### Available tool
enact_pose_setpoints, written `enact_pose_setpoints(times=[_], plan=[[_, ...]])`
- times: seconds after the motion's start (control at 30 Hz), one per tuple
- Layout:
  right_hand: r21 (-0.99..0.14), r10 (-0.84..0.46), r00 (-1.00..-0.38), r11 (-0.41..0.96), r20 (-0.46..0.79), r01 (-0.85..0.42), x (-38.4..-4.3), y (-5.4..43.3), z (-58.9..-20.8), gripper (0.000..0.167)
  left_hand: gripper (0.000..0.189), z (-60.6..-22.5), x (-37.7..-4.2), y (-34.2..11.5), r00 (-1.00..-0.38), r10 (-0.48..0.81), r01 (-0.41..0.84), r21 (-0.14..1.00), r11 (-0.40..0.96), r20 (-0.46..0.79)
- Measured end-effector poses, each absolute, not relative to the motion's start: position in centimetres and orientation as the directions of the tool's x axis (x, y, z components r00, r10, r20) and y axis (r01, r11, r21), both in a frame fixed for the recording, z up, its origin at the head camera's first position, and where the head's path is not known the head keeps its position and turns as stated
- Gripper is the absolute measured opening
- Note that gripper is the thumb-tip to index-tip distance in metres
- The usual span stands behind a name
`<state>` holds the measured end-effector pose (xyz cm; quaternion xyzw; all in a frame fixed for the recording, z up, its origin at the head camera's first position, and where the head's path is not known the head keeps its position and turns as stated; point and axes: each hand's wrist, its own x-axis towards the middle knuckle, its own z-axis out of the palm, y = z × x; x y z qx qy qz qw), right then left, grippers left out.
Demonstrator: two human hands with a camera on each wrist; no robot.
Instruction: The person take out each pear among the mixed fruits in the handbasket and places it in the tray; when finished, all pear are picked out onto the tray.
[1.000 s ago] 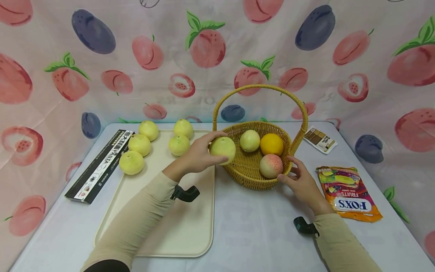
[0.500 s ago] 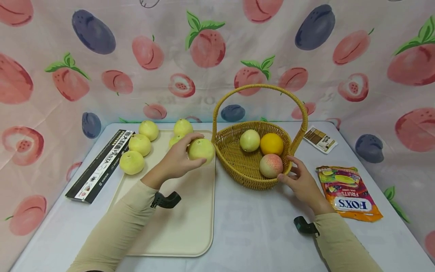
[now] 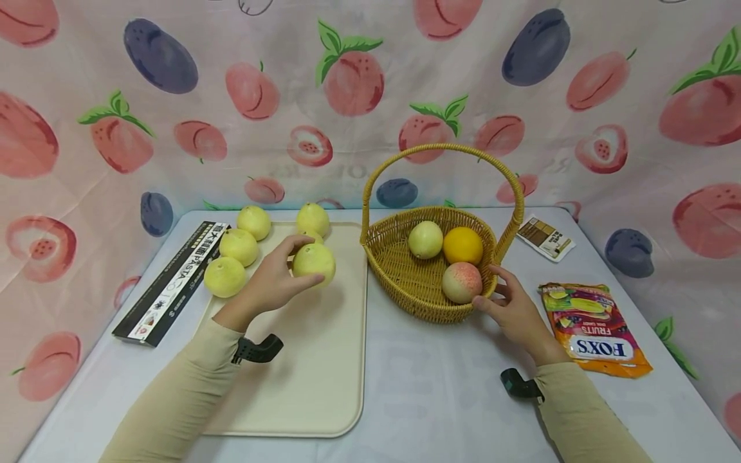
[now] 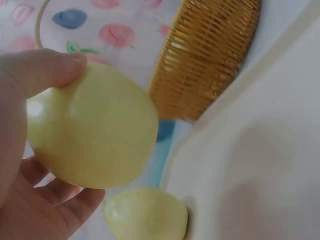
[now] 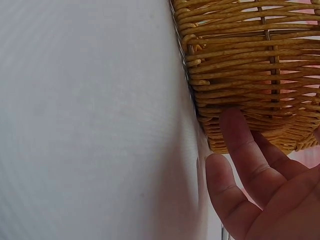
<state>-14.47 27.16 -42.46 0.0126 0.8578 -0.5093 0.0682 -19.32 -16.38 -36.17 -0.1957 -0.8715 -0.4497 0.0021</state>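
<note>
A pale yellow-green pomelo (image 3: 314, 263) is held between the thumb and fingers of my left hand (image 3: 270, 281), raised over the cream tray (image 3: 312, 399). In the left wrist view the thumb lies on top of this pomelo (image 4: 100, 130) and the fingers curve underneath. My right hand (image 3: 517, 315) holds the near right rim of a wicker basket (image 3: 405, 283), its fingers against the woven wall (image 5: 240, 85) in the right wrist view. Inside the basket are a pale green round fruit (image 3: 425, 240), an orange (image 3: 463, 245) and a peach (image 3: 461, 283).
Several more pomelos (image 3: 224, 277) lie along the tray's left and back; one is partly hidden behind the held one. A black-and-white pasta box (image 3: 168, 286) lies left of the tray. Right of the basket are a small packet (image 3: 546, 238) and a Fox's candy bag (image 3: 596, 329).
My left hand has moved left with the pomelo, from beside the basket's left rim to over the tray. My right hand and the basket have stayed in place.
</note>
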Motion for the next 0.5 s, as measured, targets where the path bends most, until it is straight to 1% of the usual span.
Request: enact_pose_setpoints(times=[0.17,0.5], plan=[[-0.872,-0.049,-0.991,0.481,-0.124,0.086,-14.4,27.2,-42.5,0.09,0.069,-36.7,-19.5,-17.2,-0.933,0.32,0.322,0.777,0.541,0.164],[-0.875,-0.061,-0.992,0.479,-0.115,0.072,-14.4,27.1,-42.3,0.088,0.068,-37.9,-19.2,-18.3,-0.947,0.306,0.26,0.79,0.555,0.096]])
